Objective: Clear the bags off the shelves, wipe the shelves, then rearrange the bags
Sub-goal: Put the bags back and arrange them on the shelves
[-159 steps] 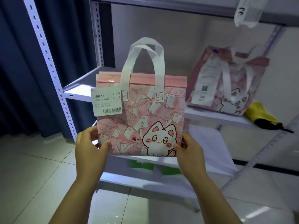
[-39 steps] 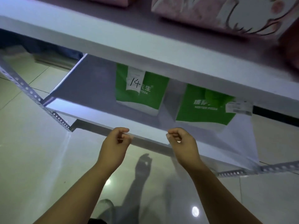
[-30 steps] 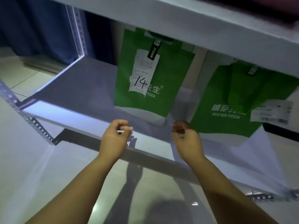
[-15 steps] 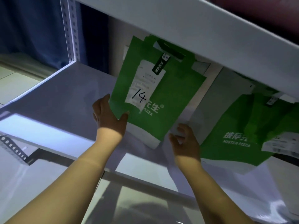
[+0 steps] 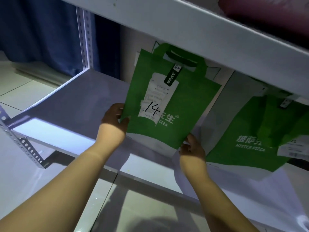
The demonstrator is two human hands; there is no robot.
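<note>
A green pizza bag (image 5: 184, 104) with a white receipt marked "14" stands tilted on the lower white shelf (image 5: 70, 106), leaning back towards the wall. My left hand (image 5: 115, 118) grips its lower left edge. My right hand (image 5: 192, 146) holds its lower right corner. A second green bag (image 5: 247, 131) stands to the right on the same shelf, with a white label on its right side. Its handles are partly hidden under the upper shelf.
The upper shelf board (image 5: 192, 30) overhangs the bags closely. A pink bag (image 5: 267, 9) shows on it at top right. A perforated upright post (image 5: 84, 37) stands at the back left, with a dark curtain (image 5: 38, 27) behind. Tiled floor (image 5: 18, 84) lies left and below.
Both hands reached from the shelf's front edge onto the green "14" bag and took hold of its lower corners. The view dropped from the pink bags to the lower shelf.
</note>
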